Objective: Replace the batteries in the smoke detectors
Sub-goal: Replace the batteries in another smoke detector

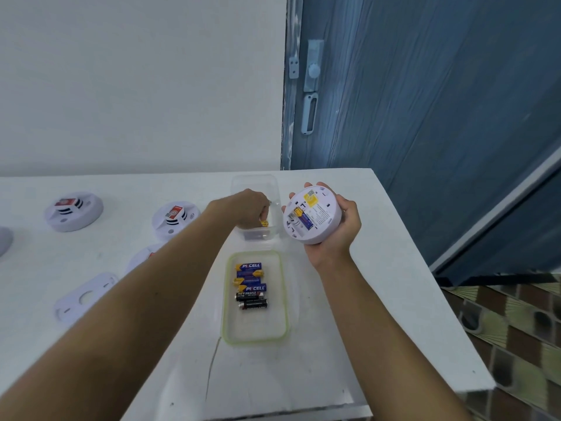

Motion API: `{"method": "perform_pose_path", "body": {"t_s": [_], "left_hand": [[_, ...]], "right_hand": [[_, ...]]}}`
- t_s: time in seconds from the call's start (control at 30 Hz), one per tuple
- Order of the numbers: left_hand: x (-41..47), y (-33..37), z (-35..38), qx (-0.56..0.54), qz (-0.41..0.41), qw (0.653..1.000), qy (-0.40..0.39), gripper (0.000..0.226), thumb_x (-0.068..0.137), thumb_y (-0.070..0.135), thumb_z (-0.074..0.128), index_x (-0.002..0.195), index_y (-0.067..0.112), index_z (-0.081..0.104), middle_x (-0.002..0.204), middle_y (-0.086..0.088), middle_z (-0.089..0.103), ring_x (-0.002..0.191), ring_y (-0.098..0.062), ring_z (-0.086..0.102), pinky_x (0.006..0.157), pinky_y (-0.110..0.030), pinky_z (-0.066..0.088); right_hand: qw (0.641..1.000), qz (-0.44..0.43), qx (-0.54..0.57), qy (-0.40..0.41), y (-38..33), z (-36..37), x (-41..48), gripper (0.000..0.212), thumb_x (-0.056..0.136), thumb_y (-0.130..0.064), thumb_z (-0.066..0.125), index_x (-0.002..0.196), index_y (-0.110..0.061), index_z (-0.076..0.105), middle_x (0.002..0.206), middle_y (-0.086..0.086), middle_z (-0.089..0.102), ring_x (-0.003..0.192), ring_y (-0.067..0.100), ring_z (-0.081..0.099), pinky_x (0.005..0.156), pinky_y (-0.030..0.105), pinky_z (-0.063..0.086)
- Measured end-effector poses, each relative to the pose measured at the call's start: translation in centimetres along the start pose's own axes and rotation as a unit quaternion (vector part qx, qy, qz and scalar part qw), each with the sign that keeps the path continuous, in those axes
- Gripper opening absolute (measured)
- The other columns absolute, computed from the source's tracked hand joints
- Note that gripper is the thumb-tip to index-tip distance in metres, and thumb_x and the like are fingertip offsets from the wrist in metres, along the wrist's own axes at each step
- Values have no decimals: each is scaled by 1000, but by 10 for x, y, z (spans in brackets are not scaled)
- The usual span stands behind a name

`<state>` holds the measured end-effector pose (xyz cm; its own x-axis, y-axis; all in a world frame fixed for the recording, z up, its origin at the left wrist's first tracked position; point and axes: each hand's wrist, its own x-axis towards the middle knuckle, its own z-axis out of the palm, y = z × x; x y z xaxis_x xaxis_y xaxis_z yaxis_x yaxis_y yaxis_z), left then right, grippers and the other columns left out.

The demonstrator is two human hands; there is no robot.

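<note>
My right hand (335,230) grips a round white smoke detector (312,215) above the table, back side up, with one blue-and-yellow battery (303,217) in its open compartment. My left hand (250,209) reaches into a clear plastic container (256,205) at the far side and pinches a yellow-ended battery (264,223) over it. Nearer to me lies a green-rimmed clear lid (255,296) holding several batteries (251,284), blue-and-yellow ones and black ones.
Two more white smoke detectors (73,211) (175,218) stand on the white table (349,314) at the left, a third is partly hidden under my left forearm. A white mounting plate (85,296) lies near left. A blue door (425,101) stands behind the table's right edge.
</note>
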<state>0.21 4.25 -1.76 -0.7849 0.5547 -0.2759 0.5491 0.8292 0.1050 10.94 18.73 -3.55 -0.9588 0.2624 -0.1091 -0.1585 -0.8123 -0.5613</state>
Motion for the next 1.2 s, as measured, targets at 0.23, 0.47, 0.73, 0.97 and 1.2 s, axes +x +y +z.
{"method": "perform_pose_path", "body": {"t_s": [0.23, 0.47, 0.73, 0.97, 1.2], "left_hand": [[-5, -3, 0, -61, 1, 998, 19, 12, 88, 17, 59, 81, 22, 51, 84, 5, 54, 82, -19, 51, 65, -24, 39], [-30, 15, -1, -300, -16, 918, 258, 14, 97, 13, 52, 110, 12, 57, 87, 0, 65, 76, -18, 60, 65, -23, 41], [-87, 38, 0, -501, 5, 779, 377, 11, 89, 19, 70, 86, 16, 60, 86, 4, 70, 80, -13, 65, 70, -20, 52], [-116, 56, 23, -391, 46, 822, 412, 15, 82, 15, 76, 79, 16, 61, 80, 13, 68, 70, -6, 65, 69, -24, 56], [-131, 60, 31, -357, 77, 843, 396, 5, 82, 13, 77, 86, 15, 77, 86, 30, 63, 77, 11, 62, 69, -6, 47]], "right_hand": [[1000, 0, 2, -5, 5, -1, -3, 39, 92, -35, 41, 105, -10, 69, 109, 13, 70, 111, 43, 61, 110, 59, 37], [1000, 9, 5, 2, 5, -3, -8, 40, 92, -35, 39, 104, -12, 70, 109, 10, 71, 109, 43, 64, 107, 56, 41], [999, 5, 34, -10, 9, 2, -15, 38, 87, -36, 45, 103, -11, 69, 110, 12, 68, 103, 41, 63, 108, 59, 38], [1000, -12, 16, 12, 9, 19, -27, 37, 93, -34, 38, 105, -12, 66, 106, 9, 67, 100, 36, 63, 83, 38, 54], [999, -19, -18, 37, 14, 32, -34, 36, 95, -31, 37, 108, -12, 64, 103, 8, 68, 101, 33, 61, 71, 32, 56]]}}
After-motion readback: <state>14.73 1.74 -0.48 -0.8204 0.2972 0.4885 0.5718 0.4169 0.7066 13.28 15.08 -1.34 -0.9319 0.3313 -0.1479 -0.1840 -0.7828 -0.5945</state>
